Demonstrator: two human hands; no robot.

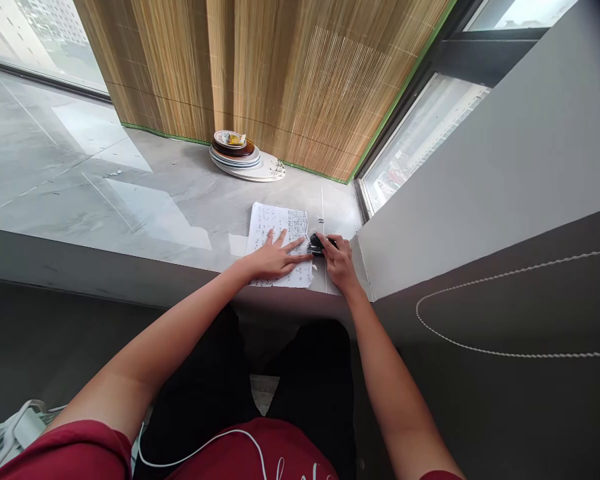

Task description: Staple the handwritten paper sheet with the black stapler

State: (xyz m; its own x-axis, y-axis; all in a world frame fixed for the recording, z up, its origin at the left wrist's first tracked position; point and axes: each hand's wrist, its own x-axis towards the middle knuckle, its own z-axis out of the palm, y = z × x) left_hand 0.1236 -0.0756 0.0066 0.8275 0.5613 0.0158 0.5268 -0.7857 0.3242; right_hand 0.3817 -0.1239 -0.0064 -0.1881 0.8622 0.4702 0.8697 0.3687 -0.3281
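Note:
White sheets of paper (pixel 273 220) with handwriting lie on the grey marble-patterned sill (pixel 180 180). My left hand (pixel 275 257) rests on them, fingers spread, its fingertips close to the right edge. At that edge my right hand (pixel 339 259) is closed around a small black stapler (pixel 316 244), whose front end meets the paper. Small torn bits lie by the lower right corner of the sheets. Just above the stapler, a small dark piece (pixel 321 221) sits on the sill.
A stack of plates (pixel 236 160) with a yellow item on top stands behind the papers, before a bamboo blind (pixel 260 73). A wall (pixel 480 153) rises at the right, with a hanging beaded cord (pixel 460 343). A white cable crosses my lap.

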